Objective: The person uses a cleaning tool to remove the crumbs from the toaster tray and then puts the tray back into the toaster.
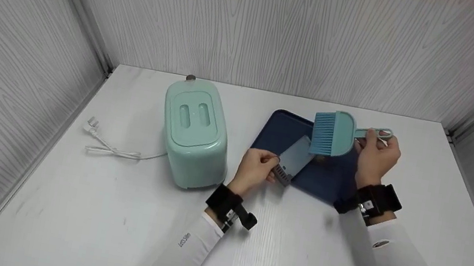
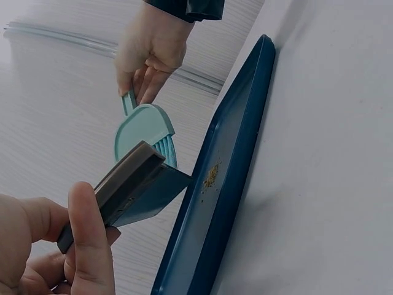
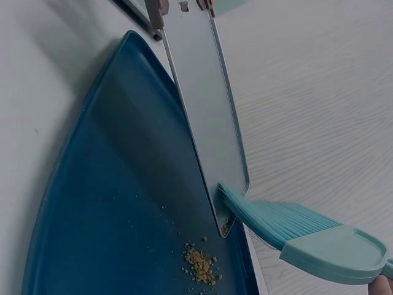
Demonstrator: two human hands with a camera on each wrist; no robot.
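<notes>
My left hand pinches the dark slotted end of a flat metal crumb tray, which slants over a dark blue serving tray. By its looped handle, my right hand holds a turquoise brush. In the right wrist view the bristles lie bent on the crumb tray's far end, where a few crumbs sit in the corner. A small heap of brown crumbs is on the blue tray below, with finer specks scattered around it.
A mint-green toaster with its lid on stands left of my left hand. Its white cord is bundled, the plug lying farther left on the white table. Wood-grain panels enclose the back and sides.
</notes>
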